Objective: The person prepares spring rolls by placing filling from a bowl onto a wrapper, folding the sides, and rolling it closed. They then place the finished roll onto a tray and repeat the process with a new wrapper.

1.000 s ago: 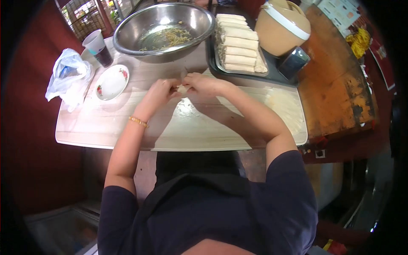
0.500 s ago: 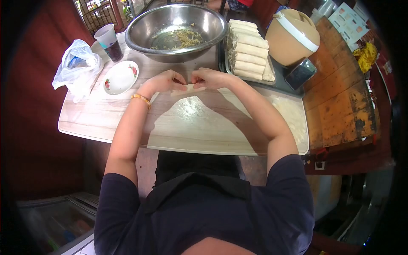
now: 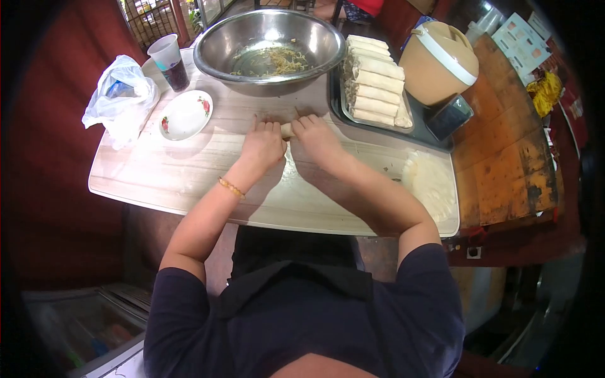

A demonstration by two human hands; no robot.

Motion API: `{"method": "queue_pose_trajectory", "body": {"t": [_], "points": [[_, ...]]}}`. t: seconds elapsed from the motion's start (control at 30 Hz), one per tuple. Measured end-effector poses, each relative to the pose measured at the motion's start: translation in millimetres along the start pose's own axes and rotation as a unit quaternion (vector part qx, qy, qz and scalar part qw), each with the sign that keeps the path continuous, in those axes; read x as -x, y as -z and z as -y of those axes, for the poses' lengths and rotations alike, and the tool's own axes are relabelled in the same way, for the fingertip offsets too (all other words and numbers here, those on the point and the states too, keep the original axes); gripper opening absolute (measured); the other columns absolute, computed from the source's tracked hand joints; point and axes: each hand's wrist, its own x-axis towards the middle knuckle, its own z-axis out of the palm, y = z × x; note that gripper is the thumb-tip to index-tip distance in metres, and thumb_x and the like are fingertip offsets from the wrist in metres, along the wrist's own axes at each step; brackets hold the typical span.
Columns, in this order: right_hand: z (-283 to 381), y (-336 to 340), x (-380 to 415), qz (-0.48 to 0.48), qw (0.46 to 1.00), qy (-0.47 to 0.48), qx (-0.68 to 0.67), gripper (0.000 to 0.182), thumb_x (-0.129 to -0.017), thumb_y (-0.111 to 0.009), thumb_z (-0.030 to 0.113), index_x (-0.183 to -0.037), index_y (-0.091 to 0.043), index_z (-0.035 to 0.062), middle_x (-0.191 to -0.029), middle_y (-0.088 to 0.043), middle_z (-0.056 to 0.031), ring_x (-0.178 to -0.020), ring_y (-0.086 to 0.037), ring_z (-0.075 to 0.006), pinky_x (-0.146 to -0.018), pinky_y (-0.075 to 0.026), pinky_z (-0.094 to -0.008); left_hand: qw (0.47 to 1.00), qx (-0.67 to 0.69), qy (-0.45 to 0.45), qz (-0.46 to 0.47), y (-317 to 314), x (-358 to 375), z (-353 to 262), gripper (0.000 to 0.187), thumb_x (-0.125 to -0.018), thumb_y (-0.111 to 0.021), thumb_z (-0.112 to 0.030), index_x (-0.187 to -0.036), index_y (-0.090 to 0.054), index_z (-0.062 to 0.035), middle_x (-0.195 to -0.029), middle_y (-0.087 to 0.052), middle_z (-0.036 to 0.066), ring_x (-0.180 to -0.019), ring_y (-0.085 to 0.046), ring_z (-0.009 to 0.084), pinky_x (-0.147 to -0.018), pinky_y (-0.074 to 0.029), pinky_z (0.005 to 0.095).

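My left hand (image 3: 263, 142) and my right hand (image 3: 315, 137) are close together on the light wood-patterned table (image 3: 189, 183). Their curled fingers lie over a pale rolled wrapper (image 3: 287, 131), which shows only in the small gap between them. Just beyond my hands stands a large steel bowl (image 3: 220, 69) with some shredded filling (image 3: 288, 61) in its bottom. To the right, finished-looking white rolls (image 3: 378, 82) are stacked on a tray. A pile of flat round wrappers (image 3: 431, 183) lies at the table's right edge.
On the left are a white plastic bag (image 3: 123, 97), a cup of dark drink (image 3: 170, 63) and a small flowered dish (image 3: 186, 116). A beige jug (image 3: 439, 63) and a dark phone-like object (image 3: 449, 118) are at the right. A person's leg (image 3: 328, 11) shows beyond the table.
Both hands have turned from fingertip pinches to lying palm-down over the roll. The flat wrapper edge seen between them is now mostly covered. The view has shifted slightly.
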Motion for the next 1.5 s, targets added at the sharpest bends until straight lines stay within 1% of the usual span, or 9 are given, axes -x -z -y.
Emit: {"method": "queue_pose_trajectory", "body": {"t": [0.07,0.17,0.47,0.67,0.8,0.9,1.23,1.4,1.5], "points": [[4.6,-3.9,2.5,-0.041,0.999,0.004,0.013,0.022,-0.079,-0.057,0.008,-0.097,-0.06,-0.003,-0.091,-0.061,-0.0131,-0.094,-0.059,-0.0304,-0.088,-0.047,-0.0416,0.994,-0.066,-0.016,-0.083,-15.2,2.1,5.2,0.048,-0.085,-0.051,-0.023,-0.122,-0.052,0.0079,-0.126,-0.057,0.028,-0.123,-0.054,0.0358,-0.112,-0.027,0.0565],[3.9,-14.8,2.8,-0.061,0.998,-0.003,0.024,0.031,-0.08,-0.057,0.01,-0.107,-0.058,-0.0067,-0.097,-0.062,-0.0169,-0.099,-0.06,-0.031,-0.096,-0.045,-0.0433,0.998,-0.059,0.031,-0.011,-19.9,-12.5,9.9,0.062,-0.085,-0.048,-0.026,-0.134,-0.042,0.0126,-0.142,-0.044,0.029,-0.135,-0.042,0.0344,-0.115,-0.018,0.0584],[-3.9,-26.4,-11.4,-0.041,0.999,-0.002,0.025,0.042,-0.091,-0.058,0.026,-0.12,-0.052,-0.0037,-0.118,-0.058,-0.0275,-0.114,-0.054,-0.0423,-0.104,-0.039,-0.05,0.982,0.104,0.101,0.122,-14.0,-43.7,27.3,0.078,-0.088,-0.047,-0.033,-0.15,-0.02,0.0056,-0.157,-0.02,0.024,-0.146,-0.024,0.0326,-0.118,-0.01,0.0557],[-13.2,-23.4,-21.0,-0.004,0.996,0.046,0.071,0.043,-0.091,-0.058,0.033,-0.12,-0.053,0.0009,-0.12,-0.057,-0.0248,-0.115,-0.053,-0.0399,-0.106,-0.036,-0.05,0.92,0.38,0.094,-0.021,-4.9,-4.9,46.2,0.083,-0.085,-0.059,-0.016,-0.154,-0.014,-0.0027,-0.158,-0.021,0.021,-0.147,-0.019,0.0324,-0.117,-0.023,0.0447],[-19.2,-13.7,-31.7,-0.033,0.993,0.101,0.046,0.041,-0.086,-0.062,0.037,-0.111,-0.058,0.005,-0.11,-0.061,-0.0152,-0.109,-0.055,-0.0312,-0.101,-0.038,-0.0485,0.82,0.544,0.118,-0.136,17.1,75.0,42.8,0.073,-0.087,-0.059,-0.004,-0.15,-0.024,-0.0012,-0.148,-0.037,0.024,-0.136,-0.041,0.0349,-0.11,-0.037,0.0413],[-31.0,-19.2,-47.4,0.078,0.993,0.093,0.014,0.038,-0.088,-0.059,0.037,-0.108,-0.057,0.0052,-0.109,-0.059,-0.0126,-0.109,-0.054,-0.0289,-0.1,-0.039,-0.044,0.871,0.428,0.138,-0.199,31.1,123.4,56.9,0.065,-0.09,-0.054,0.003,-0.149,-0.027,-0.0003,-0.143,-0.045,0.023,-0.131,-0.047,0.0319,-0.107,-0.041,0.0401],[-36.3,-47.2,-59.6,0.016,0.991,0.127,-0.023,0.041,-0.093,-0.056,0.039,-0.108,-0.054,0.001,-0.1,-0.06,-0.0183,-0.099,-0.059,-0.0352,-0.089,-0.048,-0.0466,0.841,0.269,0.321,-0.341,6.3,179.5,124.5,0.051,-0.089,-0.055,-0.002,-0.139,-0.044,0.0003,-0.13,-0.058,0.02,-0.119,-0.058,0.0322,-0.101,-0.046,0.0396],[25.9,-14.1,-87.5,0.176,0.977,0.017,-0.123,0.042,-0.096,-0.055,0.04,-0.094,-0.049,-0.0015,-0.088,-0.058,-0.0231,-0.087,-0.058,-0.0445,-0.077,-0.047,-0.0494,0.842,0.225,0.353,-0.341,10.7,180.5,118.6,0.05,-0.085,-0.058,-0.008,-0.134,-0.05,-0.0014,-0.124,-0.063,0.017,-0.112,-0.063,0.0293,-0.1,-0.045,0.0398],[62.4,-6.6,-125.5,0.086,0.971,0.088,-0.207,0.041,-0.096,-0.056,0.038,-0.089,-0.047,-0.0014,-0.09,-0.059,-0.0239,-0.086,-0.059,-0.0439,-0.073,-0.046,-0.0495,0.85,0.221,0.348,-0.329,12.7,182.6,118.5,0.049,-0.085,-0.059,-0.01,-0.132,-0.051,-0.003,-0.123,-0.064,0.013,-0.113,-0.062,0.0262,-0.102,-0.042,0.039]]}}
